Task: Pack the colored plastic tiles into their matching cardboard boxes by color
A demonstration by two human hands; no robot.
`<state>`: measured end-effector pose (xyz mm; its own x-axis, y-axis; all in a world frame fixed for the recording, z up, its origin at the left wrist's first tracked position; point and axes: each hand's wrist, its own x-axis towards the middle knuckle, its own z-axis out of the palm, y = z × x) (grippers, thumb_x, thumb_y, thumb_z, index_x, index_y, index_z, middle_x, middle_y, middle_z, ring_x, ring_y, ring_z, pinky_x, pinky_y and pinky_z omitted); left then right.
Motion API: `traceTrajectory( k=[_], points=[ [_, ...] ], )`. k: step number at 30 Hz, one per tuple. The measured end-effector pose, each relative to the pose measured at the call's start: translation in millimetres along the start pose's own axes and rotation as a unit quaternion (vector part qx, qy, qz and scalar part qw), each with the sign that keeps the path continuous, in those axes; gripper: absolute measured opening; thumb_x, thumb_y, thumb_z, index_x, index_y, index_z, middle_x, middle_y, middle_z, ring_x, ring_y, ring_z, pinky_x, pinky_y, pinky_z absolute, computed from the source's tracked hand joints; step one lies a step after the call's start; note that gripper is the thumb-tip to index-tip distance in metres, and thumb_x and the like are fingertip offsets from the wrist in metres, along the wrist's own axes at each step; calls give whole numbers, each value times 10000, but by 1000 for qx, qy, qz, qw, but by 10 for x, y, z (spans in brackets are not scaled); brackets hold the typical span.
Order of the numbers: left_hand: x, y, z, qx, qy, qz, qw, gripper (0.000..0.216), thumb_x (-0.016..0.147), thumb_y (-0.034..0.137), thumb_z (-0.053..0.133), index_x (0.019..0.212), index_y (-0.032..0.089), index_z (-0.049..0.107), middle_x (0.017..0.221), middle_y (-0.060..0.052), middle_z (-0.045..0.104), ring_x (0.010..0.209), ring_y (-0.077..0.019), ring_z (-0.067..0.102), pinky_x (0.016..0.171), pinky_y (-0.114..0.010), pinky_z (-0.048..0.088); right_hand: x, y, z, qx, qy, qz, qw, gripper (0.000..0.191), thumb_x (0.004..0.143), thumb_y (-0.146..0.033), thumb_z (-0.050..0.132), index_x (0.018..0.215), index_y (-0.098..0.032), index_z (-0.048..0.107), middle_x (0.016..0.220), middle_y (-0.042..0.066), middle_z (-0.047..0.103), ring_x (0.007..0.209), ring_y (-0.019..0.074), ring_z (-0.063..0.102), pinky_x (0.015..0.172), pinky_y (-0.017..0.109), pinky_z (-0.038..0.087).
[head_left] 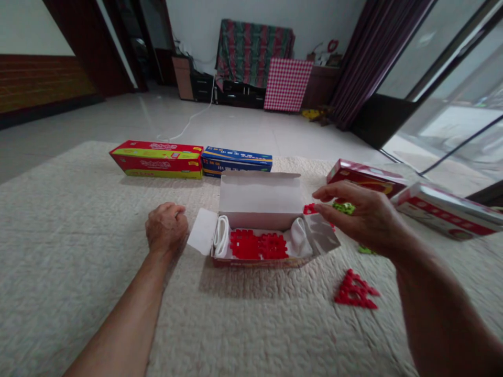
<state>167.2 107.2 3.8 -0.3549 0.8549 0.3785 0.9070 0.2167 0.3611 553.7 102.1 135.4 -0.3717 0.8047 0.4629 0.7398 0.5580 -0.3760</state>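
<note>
An open cardboard box [259, 199] lies on the cream mat with its lid flap up; inside are red snowflake-shaped plastic pieces [257, 245] between two white rolls [222, 235]. My right hand [365, 217] hovers over the box's right end and pinches a small red plastic piece [309, 209] at its fingertips, with green pieces [345, 208] in its palm. My left hand [166, 228] rests as a closed fist on the mat just left of the box, with nothing visible in it.
More red pieces [356, 290] and a green one [365, 251] lie on the mat to the right. A red box [157, 159] and a blue box [236, 161] lie behind; two red boxes [444, 209] sit at the right. Tiled floor and furniture lie beyond the mat.
</note>
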Motion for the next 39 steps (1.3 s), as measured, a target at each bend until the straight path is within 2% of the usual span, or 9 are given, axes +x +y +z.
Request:
traceTrajectory(
  k=[5,10,13,16,19,23,28,33,39],
  points=[
    [-3,-18,-21,13,-17,0,1000,355,856,246,456,1002,124,756,1220,-139,699,1139,-286,636,1031,-398,474,-116,393,-94,-52,-12,37,998,171,853,-318,597,943,-228,711,960,77,741,858,216,690,789,388,538],
    [63,-138,49,30,-34,6,999,424,876,311,401,1019,121,752,1251,-159,688,1170,-315,629,1030,-450,488,-138,733,57,-118,-154,39,980,345,751,-160,578,1074,-206,690,1109,104,721,1017,245,672,913,396,528],
    [93,-170,65,32,-32,-1,999,421,866,354,409,999,146,751,1254,-145,694,1133,-321,649,1004,-475,510,-151,868,222,-123,-195,37,972,507,676,-110,610,1170,-217,652,1247,121,666,1183,276,609,1020,394,483],
    [95,-156,52,36,-31,-15,999,399,840,376,431,973,167,745,1245,-130,702,1116,-320,658,1004,-473,513,-140,920,339,-92,-176,49,979,549,743,-166,593,1291,-184,582,1369,154,595,1271,292,550,1076,418,439],
    [90,-137,40,37,-39,-23,998,394,817,370,428,962,172,736,1256,-131,696,1137,-311,653,1031,-443,499,-100,922,397,-71,-138,77,985,499,817,-205,546,1314,-158,560,1363,168,598,1241,279,564,1057,419,436],
    [92,-150,41,22,-36,-18,999,377,802,376,432,946,187,724,1228,-122,707,1150,-295,648,1058,-416,478,-56,920,449,-80,-175,97,976,373,780,-240,630,1139,-139,648,1165,157,675,994,234,634,878,340,485],
    [103,-147,36,23,-35,-31,999,342,778,340,481,954,186,731,1239,-115,702,1129,-309,649,1020,-447,502,-35,901,487,-109,-193,123,967,195,782,-198,610,947,-145,702,891,80,697,719,154,584,674,261,420],
    [74,-80,4,25,-32,-25,999,353,817,298,470,991,158,743,1240,-123,699,1079,-304,652,980,-461,518,-23,851,453,-119,-190,124,967,194,776,-205,629,929,-139,730,881,76,703,694,149,574,667,259,410],
    [43,-43,-30,27,-38,-37,998,382,845,318,455,1031,154,744,1264,-111,690,1070,-298,654,968,-459,524,-20,815,365,-144,-153,162,964,305,785,-298,645,1036,-147,730,925,97,715,785,194,628,701,280,429]
  ],
)
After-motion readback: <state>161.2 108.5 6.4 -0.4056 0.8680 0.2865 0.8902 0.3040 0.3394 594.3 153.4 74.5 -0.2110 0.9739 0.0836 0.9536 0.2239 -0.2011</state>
